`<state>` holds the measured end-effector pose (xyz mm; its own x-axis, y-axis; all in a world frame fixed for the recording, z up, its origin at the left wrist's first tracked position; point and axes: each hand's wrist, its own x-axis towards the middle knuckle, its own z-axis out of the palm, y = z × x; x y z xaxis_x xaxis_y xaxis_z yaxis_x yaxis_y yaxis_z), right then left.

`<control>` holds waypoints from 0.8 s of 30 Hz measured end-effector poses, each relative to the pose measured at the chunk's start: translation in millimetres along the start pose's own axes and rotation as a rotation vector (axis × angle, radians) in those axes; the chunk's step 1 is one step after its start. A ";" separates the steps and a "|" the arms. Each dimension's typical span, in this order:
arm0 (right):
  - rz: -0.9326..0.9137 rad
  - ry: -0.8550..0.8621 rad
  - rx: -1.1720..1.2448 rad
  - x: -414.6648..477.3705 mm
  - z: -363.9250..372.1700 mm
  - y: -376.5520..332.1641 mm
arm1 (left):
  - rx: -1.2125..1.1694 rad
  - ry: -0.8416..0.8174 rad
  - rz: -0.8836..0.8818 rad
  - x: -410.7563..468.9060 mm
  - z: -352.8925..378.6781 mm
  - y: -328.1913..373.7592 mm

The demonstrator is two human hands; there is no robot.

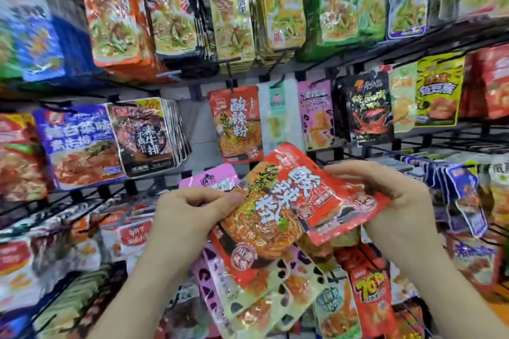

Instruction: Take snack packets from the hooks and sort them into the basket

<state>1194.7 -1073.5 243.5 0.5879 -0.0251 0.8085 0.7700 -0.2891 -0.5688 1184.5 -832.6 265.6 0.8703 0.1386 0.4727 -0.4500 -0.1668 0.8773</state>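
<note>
Red packet (278,201) gripped two-handed at the rack

Held tilted at centre frame, top corner toward the upper right, white lettering facing up. Pinched at its left edge between thumb and fingers of left hand (190,215). Clasped along its right edge by the curled fingers of right hand (394,201). Possibly two red packs overlapped there; cannot tell for sure.

Tucked under it, toward the lower centre, a fan of pink packets (248,300) with dark spots and clear windows. Whether gripped too by the left hand, cannot tell. Just behind the left fingers, another pink pack (212,177).

Straight above, on a hook, a twin red pack (238,124) hanging upright, with a pale pack (278,115) just beside it on the right.

Black wire rack (440,143) across the whole background. Rows of hanging packs in orange, yellow and green along the top, blue and black at middle left, black and yellow at middle right. Frame edges heavily blurred.
</note>
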 end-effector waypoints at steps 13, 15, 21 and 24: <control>0.385 0.084 0.175 20.2 12.8 -8.9 | -0.075 0.353 0.089 13.4 -32.7 -13.1; 0.317 0.098 0.096 23.8 14.8 -10.1 | -0.099 0.321 0.050 15.6 -37.6 -17.0; 0.333 0.127 0.080 29.5 26.6 -19.0 | -0.055 0.233 0.041 17.2 -35.4 -18.1; 0.392 -0.070 0.212 20.6 45.4 -29.9 | -0.044 0.220 0.077 19.3 -25.1 -17.5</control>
<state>1195.1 -1021.9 270.4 0.8552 -0.0266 0.5176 0.5151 -0.0679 -0.8545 1204.1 -802.4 261.4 0.7706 0.3371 0.5409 -0.5258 -0.1434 0.8385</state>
